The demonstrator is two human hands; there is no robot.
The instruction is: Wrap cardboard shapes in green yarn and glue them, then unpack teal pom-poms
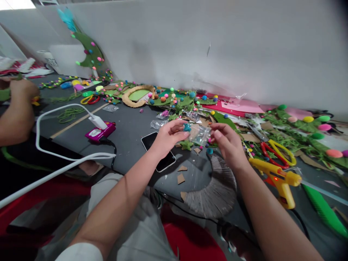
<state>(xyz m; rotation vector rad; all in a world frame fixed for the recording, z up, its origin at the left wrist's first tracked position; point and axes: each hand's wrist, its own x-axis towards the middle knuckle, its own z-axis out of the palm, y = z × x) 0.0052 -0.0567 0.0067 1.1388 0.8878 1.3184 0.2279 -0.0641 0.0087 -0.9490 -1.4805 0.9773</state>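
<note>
My left hand (169, 139) pinches a small teal ornament (187, 127) between thumb and fingertips; its exact shape is too small to make out. Opposite it, my right hand (227, 142) has its thumb and fingers closed on the edge of a clear plastic bag (199, 135). Below the bag lies a small green felt star (186, 145) among cardboard scraps. A crescent wrapped in grey yarn (214, 192), with a teal pom-pom (209, 151) near its upper tip, sits at the table edge under my right hand. Partly behind my left hand lies a phone (166, 161).
A yellow glue gun (277, 173) with a red light, scissors (280, 152) and a green-handled tool (324, 210) lie at right. A purple power adapter (100, 132) with a white cable is at left. Pom-pom garlands line the wall. Another person's arm (17, 108) is far left.
</note>
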